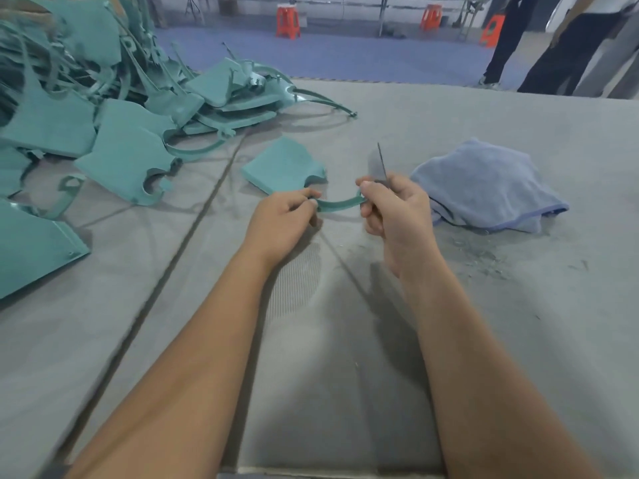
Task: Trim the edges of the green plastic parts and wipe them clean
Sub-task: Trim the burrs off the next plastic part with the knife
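Observation:
A green plastic part [285, 165] lies on the grey table, its flat panel pointing away from me and its thin curved strap arching toward me. My left hand [281, 219] pinches the strap's left end. My right hand [397, 212] grips a thin dark blade [382, 162] that points upward, and its thumb and fingers also touch the strap's right end. A blue cloth [487, 188] sits crumpled just right of my right hand.
A big heap of green plastic parts [103, 98] fills the left and far left of the grey table [345, 340]. Plastic shavings [484, 257] lie below the cloth. Beyond the far table edge stand people's legs [553, 57] and orange stools [287, 20].

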`<state>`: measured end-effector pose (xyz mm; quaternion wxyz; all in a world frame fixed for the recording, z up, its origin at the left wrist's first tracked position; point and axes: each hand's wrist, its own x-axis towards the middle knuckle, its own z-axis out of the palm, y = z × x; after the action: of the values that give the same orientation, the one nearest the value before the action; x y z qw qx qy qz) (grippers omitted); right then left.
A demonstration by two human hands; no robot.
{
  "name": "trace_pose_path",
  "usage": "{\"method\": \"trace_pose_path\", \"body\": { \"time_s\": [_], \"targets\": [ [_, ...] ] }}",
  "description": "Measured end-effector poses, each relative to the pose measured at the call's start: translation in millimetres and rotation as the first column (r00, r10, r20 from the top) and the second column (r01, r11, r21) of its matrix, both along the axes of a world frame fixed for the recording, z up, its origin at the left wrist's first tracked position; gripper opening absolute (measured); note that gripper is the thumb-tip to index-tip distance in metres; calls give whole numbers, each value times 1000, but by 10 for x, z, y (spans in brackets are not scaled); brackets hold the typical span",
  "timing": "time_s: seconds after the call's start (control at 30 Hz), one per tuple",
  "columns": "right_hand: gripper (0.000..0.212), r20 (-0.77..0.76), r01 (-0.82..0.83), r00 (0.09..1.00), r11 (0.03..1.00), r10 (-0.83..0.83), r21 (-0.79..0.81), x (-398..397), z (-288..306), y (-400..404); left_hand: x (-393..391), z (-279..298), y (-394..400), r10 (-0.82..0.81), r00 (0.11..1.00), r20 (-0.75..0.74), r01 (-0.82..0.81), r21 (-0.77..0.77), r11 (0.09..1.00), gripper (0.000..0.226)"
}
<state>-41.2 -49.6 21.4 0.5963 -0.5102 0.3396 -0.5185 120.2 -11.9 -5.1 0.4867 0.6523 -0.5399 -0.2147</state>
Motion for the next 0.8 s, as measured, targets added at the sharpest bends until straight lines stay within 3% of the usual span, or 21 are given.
{"method": "trace_pose_path", "body": {
  "time_s": [0.07, 0.13, 0.2, 0.27, 0.37, 0.47, 0.57, 0.67, 0.8],
  "targets": [
    [10, -46, 79, 996, 997, -79, 1, 2, -9, 26, 2, 2, 29, 65, 997, -30, -66, -46, 997, 33],
    [9, -20, 148, 989, 988, -147, 47, -18, -15, 34, 16, 3, 43, 133, 980, -151, -145, -76, 986, 28],
    [6, 81, 159, 982, 978, -171, 133, -37, 17, 27, 21, 41, 29, 189, 899, -396, -235, -71, 969, 24],
    [11, 272, 65, 953, 966, -134, 249, -40, 51, 15, -8, 82, 12, 213, 778, -591, -287, -32, 957, 20],
    [17, 542, -228, 840, 896, -16, 380, 5, 57, 34, -81, 111, -25, 56, 609, -791, -86, 4, 996, 27],
    [21, 606, -401, 793, 800, 59, 447, 94, 5, 79, -160, 125, -45, -107, 531, -841, 209, 7, 978, 55],
    [20, 412, -359, 897, 808, 161, 466, 172, -34, 129, -232, 114, -67, -178, 472, -863, 257, -58, 965, 52],
    [17, 119, -209, 977, 900, 177, 382, 194, -59, 137, -272, 105, -35, -152, 529, -835, 235, -29, 972, 35],
    [20, -227, 55, 974, 980, -10, 192, 176, -110, 112, -332, 169, -12, -72, 542, -837, 56, -49, 997, 30]
  ]
}}
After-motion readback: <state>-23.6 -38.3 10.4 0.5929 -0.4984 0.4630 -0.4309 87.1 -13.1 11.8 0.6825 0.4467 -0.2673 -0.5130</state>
